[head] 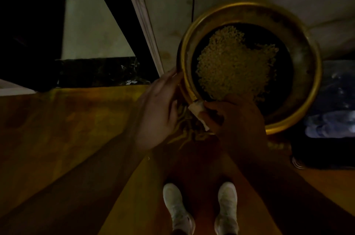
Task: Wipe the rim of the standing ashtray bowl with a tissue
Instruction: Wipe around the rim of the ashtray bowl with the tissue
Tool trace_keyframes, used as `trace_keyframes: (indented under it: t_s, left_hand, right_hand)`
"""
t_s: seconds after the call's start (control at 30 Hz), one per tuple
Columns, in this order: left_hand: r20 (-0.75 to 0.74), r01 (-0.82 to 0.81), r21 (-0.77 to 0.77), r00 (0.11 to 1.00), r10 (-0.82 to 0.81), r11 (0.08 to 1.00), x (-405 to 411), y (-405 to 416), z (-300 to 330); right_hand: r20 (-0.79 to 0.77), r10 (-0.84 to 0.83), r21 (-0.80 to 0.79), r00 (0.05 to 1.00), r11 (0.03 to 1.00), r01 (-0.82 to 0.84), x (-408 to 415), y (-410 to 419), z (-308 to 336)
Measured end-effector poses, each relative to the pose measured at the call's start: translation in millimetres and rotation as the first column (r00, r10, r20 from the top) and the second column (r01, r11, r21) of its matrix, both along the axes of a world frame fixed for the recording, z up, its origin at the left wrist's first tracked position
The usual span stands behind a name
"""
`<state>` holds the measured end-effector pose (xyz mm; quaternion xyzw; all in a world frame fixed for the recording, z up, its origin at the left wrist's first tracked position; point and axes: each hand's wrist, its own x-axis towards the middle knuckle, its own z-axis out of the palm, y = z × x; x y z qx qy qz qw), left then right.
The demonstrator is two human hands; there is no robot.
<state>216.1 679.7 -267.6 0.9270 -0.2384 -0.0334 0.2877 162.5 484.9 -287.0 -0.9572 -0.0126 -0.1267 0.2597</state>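
Note:
A round brass ashtray bowl (315, 73) stands in front of me, seen from above in dim light, with a heap of pale gravel (234, 65) over a dark inside. My right hand (238, 119) presses a folded white tissue (197, 111) against the near-left part of the rim. My left hand (159, 111) rests with its fingers against the bowl's outer left side, at the rim. The bowl's stand is hidden below it.
A pale wall with a white vertical trim (142, 17) rises behind the bowl. A dark bin with a shiny bag (330, 119) sits close on the right. My two white shoes (201, 208) stand on the orange-brown floor below. Dark furniture (30, 23) fills the upper left.

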Motion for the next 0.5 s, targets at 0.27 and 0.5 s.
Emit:
trace_keyframes:
  t_s: [0.27,0.5]
  left_hand:
    - [-0.123,-0.031,-0.056,0.992,0.023,0.998,13,25,-6]
    - [-0.169,-0.035,-0.219,0.986,-0.003,0.975,7,47,-6]
  right_hand:
    - [-0.074,-0.106,0.075,0.992,0.991,0.111,23,27,7]
    - [-0.126,-0.199,0.158,0.972,0.963,0.217,43,45,13]
